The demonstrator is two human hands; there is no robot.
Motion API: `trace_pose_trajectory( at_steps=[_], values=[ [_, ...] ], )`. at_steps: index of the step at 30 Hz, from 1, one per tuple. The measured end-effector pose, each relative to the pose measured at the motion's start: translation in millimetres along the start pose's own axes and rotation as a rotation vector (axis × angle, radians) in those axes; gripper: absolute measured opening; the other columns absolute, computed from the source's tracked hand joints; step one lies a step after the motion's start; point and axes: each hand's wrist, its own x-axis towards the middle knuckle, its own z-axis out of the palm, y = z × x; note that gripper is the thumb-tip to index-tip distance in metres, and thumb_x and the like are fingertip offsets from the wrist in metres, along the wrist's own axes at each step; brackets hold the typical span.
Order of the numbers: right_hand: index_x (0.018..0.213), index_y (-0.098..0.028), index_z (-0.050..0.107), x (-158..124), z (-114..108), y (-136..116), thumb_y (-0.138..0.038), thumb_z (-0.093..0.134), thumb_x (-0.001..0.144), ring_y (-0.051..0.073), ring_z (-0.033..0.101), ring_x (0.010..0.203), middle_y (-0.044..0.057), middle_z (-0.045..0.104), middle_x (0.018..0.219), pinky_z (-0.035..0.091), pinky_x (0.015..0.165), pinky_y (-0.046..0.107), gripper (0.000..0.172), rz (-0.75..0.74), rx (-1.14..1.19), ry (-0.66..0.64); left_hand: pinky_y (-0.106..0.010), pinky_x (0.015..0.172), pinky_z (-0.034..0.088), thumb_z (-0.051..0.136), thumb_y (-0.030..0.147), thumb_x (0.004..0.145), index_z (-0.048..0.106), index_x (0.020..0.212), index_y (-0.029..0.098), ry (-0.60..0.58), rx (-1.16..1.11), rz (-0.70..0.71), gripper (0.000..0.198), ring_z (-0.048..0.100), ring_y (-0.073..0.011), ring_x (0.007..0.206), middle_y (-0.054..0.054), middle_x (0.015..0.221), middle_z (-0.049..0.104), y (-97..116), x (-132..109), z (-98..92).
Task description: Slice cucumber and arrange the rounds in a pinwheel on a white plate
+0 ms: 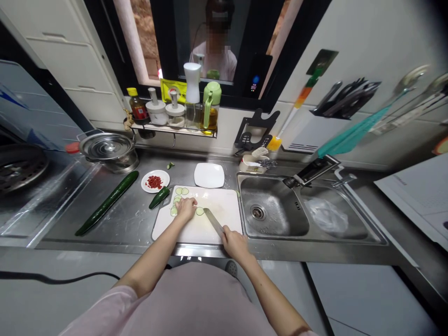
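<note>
My right hand (235,242) is closed around the handle of a kitchen knife (213,221), whose blade lies low over the white cutting board (224,205). Just left of the blade tip a round cucumber slice (199,211) lies flat. My left hand (186,209) is at the left part of the board, fingers bent down on cucumber slices; its fingertips are partly hidden. More cucumber slices (182,191) lie along the board's left side. Beside that edge rests a shorter dark green cucumber piece (159,197).
A long whole cucumber (107,203) lies on the steel counter at left. Behind the board stand a plate of chopped red pieces (154,181) and a white square plate (209,175). A lidded pot (111,150) is at back left, a sink (276,210) at right, bottles (210,109) above.
</note>
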Motion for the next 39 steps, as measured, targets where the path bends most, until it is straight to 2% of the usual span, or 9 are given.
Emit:
trace_pose_trajectory(
  at_steps=[15, 25, 39],
  values=[
    [0.114, -0.02, 0.05, 3.9, -4.4, -5.5, -0.022, 0.032, 0.094, 0.025, 0.066, 0.094, 0.014, 0.07, 0.096, 0.041, 0.076, 0.032, 0.027, -0.069, -0.064, -0.067, -0.041, 0.09, 0.03, 0.058, 0.026, 0.08, 0.066, 0.093, 0.027, 0.004, 0.007, 0.011, 0.016, 0.05, -0.0286, 0.109, -0.006, 0.102, 0.068, -2.0, 1.4, 2.3],
    [0.121, -0.018, 0.047, 7.9, -4.9, -13.5, -0.01, 0.037, 0.088, 0.026, 0.065, 0.099, 0.016, 0.07, 0.1, 0.042, 0.076, 0.032, 0.036, -0.072, -0.067, -0.149, -0.04, 0.09, 0.03, 0.062, 0.025, 0.078, 0.066, 0.089, 0.027, -0.006, -0.006, -0.002, 0.012, 0.051, -0.0284, 0.11, -0.004, 0.099, 0.069, -0.8, 3.2, 0.3],
    [0.119, -0.017, 0.047, 17.6, -21.7, -22.4, -0.01, 0.036, 0.087, 0.026, 0.065, 0.099, 0.017, 0.069, 0.102, 0.043, 0.075, 0.033, 0.035, -0.117, -0.076, -0.161, -0.042, 0.092, 0.029, 0.06, 0.024, 0.079, 0.067, 0.088, 0.026, -0.015, -0.007, -0.01, 0.011, 0.049, -0.0294, 0.112, -0.006, 0.099, 0.07, -1.6, 6.3, 0.5]
  ],
)
